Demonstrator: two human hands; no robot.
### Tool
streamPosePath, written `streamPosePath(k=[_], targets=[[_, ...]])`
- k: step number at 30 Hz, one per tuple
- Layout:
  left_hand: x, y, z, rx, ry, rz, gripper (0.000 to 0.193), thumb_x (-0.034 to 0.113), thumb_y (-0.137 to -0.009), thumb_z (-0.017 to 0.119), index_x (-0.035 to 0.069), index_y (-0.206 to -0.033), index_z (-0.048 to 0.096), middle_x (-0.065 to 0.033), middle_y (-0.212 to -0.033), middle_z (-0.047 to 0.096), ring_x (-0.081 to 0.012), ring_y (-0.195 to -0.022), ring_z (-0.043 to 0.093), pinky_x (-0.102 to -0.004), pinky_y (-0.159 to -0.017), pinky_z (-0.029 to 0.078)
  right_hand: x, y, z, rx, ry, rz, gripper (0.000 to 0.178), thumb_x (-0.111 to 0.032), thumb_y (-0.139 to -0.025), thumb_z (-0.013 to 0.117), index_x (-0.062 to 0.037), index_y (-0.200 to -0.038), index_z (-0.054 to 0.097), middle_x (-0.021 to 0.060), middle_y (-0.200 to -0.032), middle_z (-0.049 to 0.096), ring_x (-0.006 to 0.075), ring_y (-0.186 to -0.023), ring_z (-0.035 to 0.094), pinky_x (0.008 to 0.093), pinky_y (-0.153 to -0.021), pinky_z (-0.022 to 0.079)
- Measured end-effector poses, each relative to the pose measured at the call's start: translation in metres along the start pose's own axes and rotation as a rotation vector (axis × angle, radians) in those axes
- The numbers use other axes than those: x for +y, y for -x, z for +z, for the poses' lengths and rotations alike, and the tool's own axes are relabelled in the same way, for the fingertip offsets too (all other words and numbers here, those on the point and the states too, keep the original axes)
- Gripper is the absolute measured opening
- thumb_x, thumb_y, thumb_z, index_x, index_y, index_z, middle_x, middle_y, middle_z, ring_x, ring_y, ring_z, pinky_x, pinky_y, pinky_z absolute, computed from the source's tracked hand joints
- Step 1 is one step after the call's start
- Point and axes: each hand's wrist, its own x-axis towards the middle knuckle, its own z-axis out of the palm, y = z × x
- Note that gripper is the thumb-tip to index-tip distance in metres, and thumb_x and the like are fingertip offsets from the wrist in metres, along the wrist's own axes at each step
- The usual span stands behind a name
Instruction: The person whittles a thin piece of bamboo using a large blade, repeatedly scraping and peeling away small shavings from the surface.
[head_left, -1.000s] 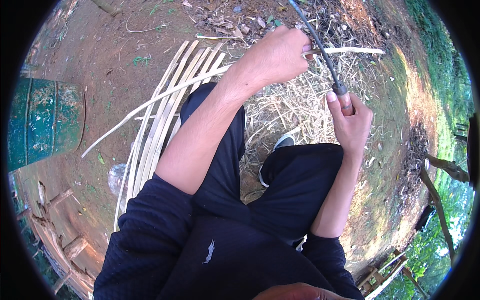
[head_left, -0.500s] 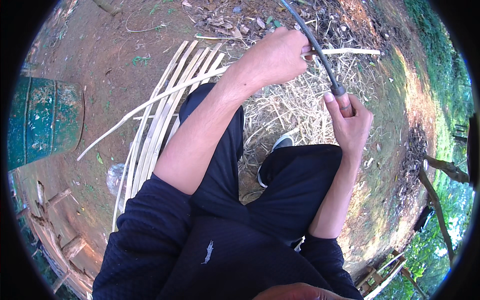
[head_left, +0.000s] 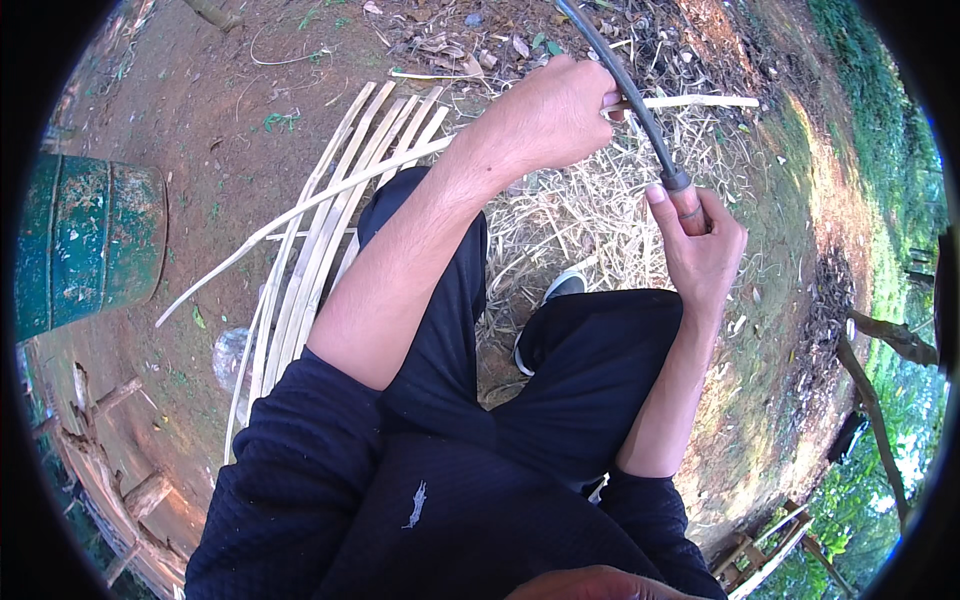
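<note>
Since a second ago your knife (head_left: 625, 95) has tilted a little, its dark blade now running more steeply up toward the top edge, while both hands sit almost where they were. Your left hand (head_left: 545, 115) is curled shut around the pale bamboo strip (head_left: 700, 101), which pokes out to the right of your fist and trails back left across your knee toward the bundle of split strips (head_left: 330, 220) on the dirt. Your right hand (head_left: 700, 250) is wrapped tight on the knife's reddish handle, thumb pressed up along it. Keep the blade shallow against the strip, push away from your left fingers, and let the shavings (head_left: 570, 220) drop between your legs. Beside you the green drum (head_left: 90, 245) stands well clear.
</note>
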Motion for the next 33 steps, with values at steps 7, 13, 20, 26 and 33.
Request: streamPosePath(k=[7,13,20,26,33], targets=[[-0.004,0.001,0.0,0.002,-0.014,0.031,0.012,-0.002,-0.086,0.052,-0.006,-0.086,0.063,-0.026,-0.067,0.06,-0.0345,-0.061,0.065,-0.0471,-0.058,0.045,0.002,-0.001,0.001,0.041,-0.06,0.059,0.047,-0.043,-0.078,0.085,0.001,-0.086,0.073,0.0027,-0.054,0.059,0.0074,-0.052,0.053,0.027,-0.051,0.043],[-0.009,-0.001,0.005,0.041,-0.013,0.068,0.012,-0.001,-0.088,0.052,-0.007,-0.079,0.058,-0.0258,-0.064,0.057,-0.036,-0.059,0.061,-0.0476,-0.058,0.043,0.004,-0.001,0.002,0.074,-0.066,0.042,0.04,-0.034,-0.082,0.084,0.0028,-0.09,0.073,-0.0061,-0.06,0.052,0.0024,-0.057,0.041,0.0212,-0.051,0.032],[-0.005,0.0,0.003,0.004,0.029,0.03,0.012,-0.002,-0.087,0.05,-0.007,-0.081,0.06,-0.027,-0.065,0.057,-0.0387,-0.062,0.062,-0.0486,-0.06,0.044,0.003,-0.002,-0.001,0.07,-0.018,0.07,0.045,-0.042,-0.076,0.086,-0.0002,-0.088,0.073,0.0029,-0.056,0.061,0.0074,-0.053,0.056,0.0268,-0.052,0.044],[-0.006,-0.001,0.003,-0.01,-0.013,0.035,0.013,-0.001,-0.088,0.05,-0.006,-0.084,0.061,-0.0263,-0.066,0.058,-0.0369,-0.062,0.064,-0.0479,-0.059,0.045,0.003,-0.002,-0.002,0.077,0.026,0.069,0.045,-0.043,-0.075,0.087,-0.0018,-0.088,0.074,0.003,-0.056,0.061,0.0082,-0.052,0.057,0.0274,-0.053,0.045],[-0.009,-0.002,0.005,-0.002,-0.02,0.038,0.014,-0.001,-0.089,0.05,-0.006,-0.083,0.061,-0.0259,-0.065,0.058,-0.0363,-0.062,0.064,-0.0482,-0.059,0.046,0.004,-0.001,0.001,0.102,0.041,0.038,0.045,-0.042,-0.073,0.088,-0.0023,-0.09,0.075,0.0054,-0.06,0.065,0.0107,-0.055,0.061,0.0287,-0.055,0.048]])
